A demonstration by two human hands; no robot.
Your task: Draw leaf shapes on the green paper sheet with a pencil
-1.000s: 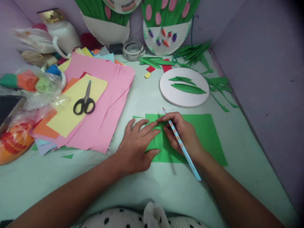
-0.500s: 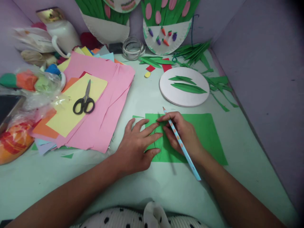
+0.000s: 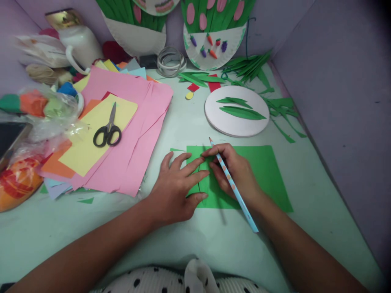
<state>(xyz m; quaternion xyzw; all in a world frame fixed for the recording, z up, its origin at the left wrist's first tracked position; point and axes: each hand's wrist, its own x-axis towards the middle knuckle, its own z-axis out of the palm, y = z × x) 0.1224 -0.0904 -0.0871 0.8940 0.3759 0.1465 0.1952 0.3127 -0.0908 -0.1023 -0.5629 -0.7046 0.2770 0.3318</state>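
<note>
A sheet of green paper (image 3: 265, 175) lies flat on the table in front of me. My left hand (image 3: 180, 187) rests with spread fingers over its left end, beside a dark line drawn there. A light blue pencil (image 3: 235, 187) with orange spots is held in my right hand (image 3: 235, 169), its dark point slanting up and away from the sheet. The fingertips of my right hand touch the paper near my left index finger. What lies right under my left fingers is hidden.
Black-handled scissors (image 3: 107, 132) lie on yellow paper (image 3: 82, 158) atop pink sheets (image 3: 152, 122) at left. Behind the green sheet is a white oval disc (image 3: 235, 128) bearing cut green leaves (image 3: 242, 113). Green strips (image 3: 281, 106) lie by the right wall; decorated paper plates (image 3: 198, 51) stand at the back.
My left thumb has shifted very slightly on the paper. The right hand and the pencil stay in place.
</note>
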